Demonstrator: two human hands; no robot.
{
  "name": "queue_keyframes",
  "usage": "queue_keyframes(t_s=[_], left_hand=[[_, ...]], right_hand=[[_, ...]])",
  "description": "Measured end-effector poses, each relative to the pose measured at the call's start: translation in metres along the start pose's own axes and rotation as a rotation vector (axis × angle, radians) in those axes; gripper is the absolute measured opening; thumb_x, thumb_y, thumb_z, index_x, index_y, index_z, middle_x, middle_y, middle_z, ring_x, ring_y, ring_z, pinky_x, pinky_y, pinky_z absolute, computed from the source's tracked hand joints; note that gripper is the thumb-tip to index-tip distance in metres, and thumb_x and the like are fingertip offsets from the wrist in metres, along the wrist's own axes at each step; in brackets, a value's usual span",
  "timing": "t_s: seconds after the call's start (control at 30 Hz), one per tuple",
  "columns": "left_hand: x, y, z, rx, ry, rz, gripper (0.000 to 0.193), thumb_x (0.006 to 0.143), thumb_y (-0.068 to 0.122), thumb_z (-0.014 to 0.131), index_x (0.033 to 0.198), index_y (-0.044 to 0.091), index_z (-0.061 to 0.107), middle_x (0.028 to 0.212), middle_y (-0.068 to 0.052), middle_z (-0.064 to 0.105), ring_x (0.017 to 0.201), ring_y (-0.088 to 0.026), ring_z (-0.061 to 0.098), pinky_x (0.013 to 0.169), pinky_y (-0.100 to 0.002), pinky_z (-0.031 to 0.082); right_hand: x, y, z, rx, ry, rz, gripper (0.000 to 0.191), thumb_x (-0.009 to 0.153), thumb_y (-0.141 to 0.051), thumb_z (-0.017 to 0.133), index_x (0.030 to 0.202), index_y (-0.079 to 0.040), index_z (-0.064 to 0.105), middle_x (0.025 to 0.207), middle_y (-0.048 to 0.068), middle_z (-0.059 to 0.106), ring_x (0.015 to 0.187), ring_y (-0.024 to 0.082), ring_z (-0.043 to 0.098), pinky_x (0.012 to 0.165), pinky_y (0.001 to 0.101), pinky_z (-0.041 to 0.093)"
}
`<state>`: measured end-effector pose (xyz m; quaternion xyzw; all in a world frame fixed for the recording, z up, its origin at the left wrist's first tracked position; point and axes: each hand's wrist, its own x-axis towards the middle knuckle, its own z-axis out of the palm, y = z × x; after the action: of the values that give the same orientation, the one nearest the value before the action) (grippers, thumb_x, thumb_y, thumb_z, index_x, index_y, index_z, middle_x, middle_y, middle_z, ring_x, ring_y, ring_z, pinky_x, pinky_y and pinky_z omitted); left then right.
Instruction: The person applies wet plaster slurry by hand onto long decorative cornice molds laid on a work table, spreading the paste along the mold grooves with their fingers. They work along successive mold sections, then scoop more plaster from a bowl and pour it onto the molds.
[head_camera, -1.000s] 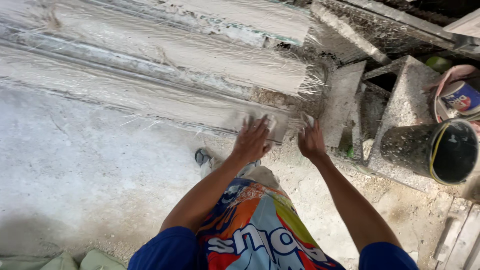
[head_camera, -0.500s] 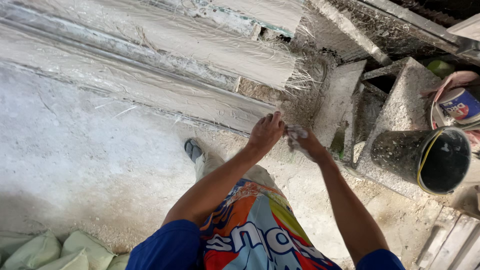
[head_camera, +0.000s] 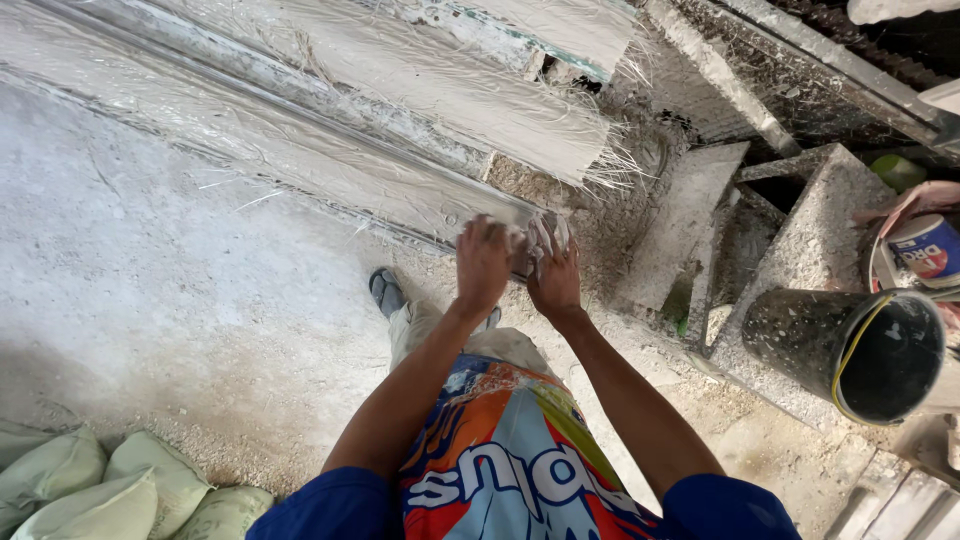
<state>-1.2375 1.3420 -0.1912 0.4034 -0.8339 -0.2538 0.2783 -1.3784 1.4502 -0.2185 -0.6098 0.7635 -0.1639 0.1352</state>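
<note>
Both hands meet at the near end of a long white plaster moulding (head_camera: 300, 150) that runs off to the upper left. The left hand (head_camera: 484, 262) lies with fingers curled over the end of the strip, pressing on it; the right hand (head_camera: 553, 275) sits just beside, fingers spread narrow against the same end, wet white paste on the fingertips. Whether either hand truly grips the piece cannot be told. A second moulding (head_camera: 470, 90) lies parallel beyond it, loose pale fibres fraying from its end. Below the hands, a dark sandal (head_camera: 386, 291) stands on the dusty grey floor (head_camera: 150, 300). The person wears a bright apron (head_camera: 510, 460), orange, blue and green with large white lettering, over blue sleeves. At right, rough concrete blocks (head_camera: 810, 230) lean together; a black bucket (head_camera: 850, 350) lies on its side with a yellow band at the rim. Above it sits a round tin (head_camera: 925, 250) with a blue and white label. Bottom left, pale green sacks (head_camera: 100, 485) lie piled.
</note>
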Motion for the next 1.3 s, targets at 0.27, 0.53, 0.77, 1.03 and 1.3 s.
queue_keyframes(t_s=[0.27, 0.53, 0.77, 1.03, 1.3], left_hand=[[-0.033, -0.020, -0.005, 0.366, -0.192, 0.371, 0.025, 0.096, 0.031, 0.061, 0.105, 0.008, 0.069, 0.150, -0.017, 0.054, 0.143, -0.033, 0.046, 0.114, -0.064, 0.035], [-0.059, 0.006, -0.019, 0.319, -0.237, 0.336, 0.033, 0.090, 0.028, 0.062, 0.115, 0.008, 0.071, 0.141, -0.022, 0.058, 0.134, -0.036, 0.055, 0.108, -0.061, 0.042], [-0.063, 0.041, -0.040, 0.057, -0.564, -0.070, 0.036, 0.094, 0.018, 0.058, 0.129, 0.015, 0.070, 0.113, -0.017, 0.068, 0.100, -0.034, 0.068, 0.087, -0.054, 0.053], [-0.044, 0.004, -0.077, 0.120, -0.456, -0.471, 0.043, 0.101, 0.023, 0.050, 0.140, 0.005, 0.057, 0.114, -0.025, 0.065, 0.078, -0.032, 0.071, 0.065, -0.049, 0.057], [-0.068, -0.007, -0.048, 0.355, -0.257, -0.474, 0.053, 0.087, 0.017, 0.060, 0.139, 0.005, 0.056, 0.123, -0.022, 0.056, 0.095, -0.036, 0.062, 0.084, -0.061, 0.045]], right_hand=[[0.001, 0.008, 0.016, 0.197, 0.056, 0.003, 0.062, 0.096, -0.009, 0.055, 0.157, -0.004, 0.047, 0.167, 0.014, 0.033, 0.159, 0.039, 0.023, 0.127, 0.0687, 0.004], [-0.002, 0.025, 0.017, 0.246, 0.066, -0.024, 0.049, 0.089, -0.003, 0.057, 0.138, -0.008, 0.061, 0.166, 0.031, 0.019, 0.156, 0.051, 0.012, 0.122, 0.0701, 0.000], [0.000, 0.024, 0.002, 0.136, -0.072, 0.035, 0.050, 0.086, -0.007, 0.060, 0.135, -0.012, 0.061, 0.170, 0.026, 0.015, 0.158, 0.048, 0.014, 0.127, 0.0704, 0.002], [0.020, -0.006, -0.048, -0.389, -0.500, -0.133, 0.094, 0.085, -0.033, 0.064, 0.160, -0.009, 0.014, 0.168, 0.018, 0.004, 0.154, 0.043, 0.004, 0.121, 0.0655, 0.012], [0.089, -0.080, -0.033, -0.455, -0.395, -0.483, 0.079, 0.096, -0.028, 0.052, 0.163, -0.004, 0.019, 0.171, 0.015, 0.014, 0.159, 0.032, 0.009, 0.123, 0.0598, 0.016]])
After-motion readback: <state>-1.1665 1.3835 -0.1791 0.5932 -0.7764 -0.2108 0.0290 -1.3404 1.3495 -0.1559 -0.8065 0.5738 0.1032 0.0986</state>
